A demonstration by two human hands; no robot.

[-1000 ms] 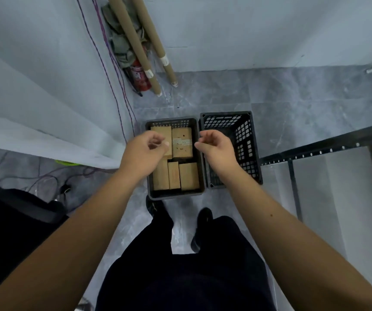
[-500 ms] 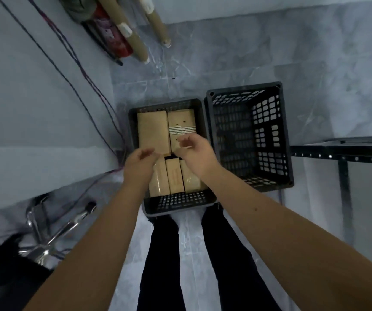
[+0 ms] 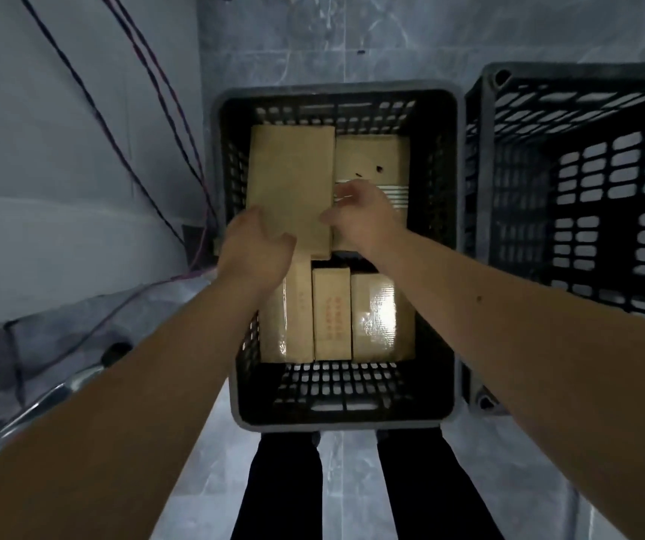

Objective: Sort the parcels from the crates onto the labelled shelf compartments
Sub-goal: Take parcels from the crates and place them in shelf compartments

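A black lattice crate stands on the floor between my feet and holds several brown cardboard parcels. A long parcel lies at its far left, overlapping the ones below. My left hand grips that parcel's near left corner, thumb on top. My right hand is at its right edge, thumb touching the top, fingers loosely spread over the neighbouring parcel with a striped label. Three narrower parcels stand side by side in the near row.
A second black crate, with no parcel visible inside, stands directly to the right. Dark cables run down the pale wall at the left. A shiny chair base lies on the grey tiled floor at the lower left.
My head has dropped closer to the crate. Both hands went down from above the crate onto the near end of the long parcel.
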